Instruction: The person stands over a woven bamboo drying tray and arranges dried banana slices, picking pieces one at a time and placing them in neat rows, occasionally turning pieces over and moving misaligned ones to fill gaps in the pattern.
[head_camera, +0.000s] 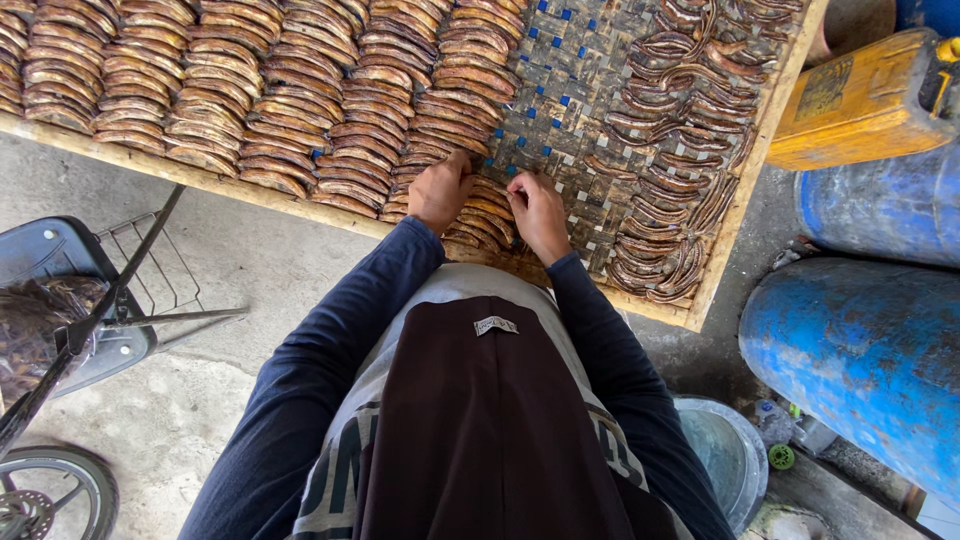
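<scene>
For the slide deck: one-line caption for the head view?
Left hand and right hand lay curved brown slices in rows on a woven tray.

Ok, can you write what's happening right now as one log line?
left hand: on brown slices | right hand: beside it, on same row | woven tray: part bare | blue drum: right

Brown banana slices (300, 110); woven tray (570, 90) tan with blue flecks; blue drums (860, 340); yellow jerrycan (860, 100); navy sleeves (330, 340).

Banana slices (300, 110) lie in rows on the woven tray (570, 90), drums (870, 350) right.
</scene>
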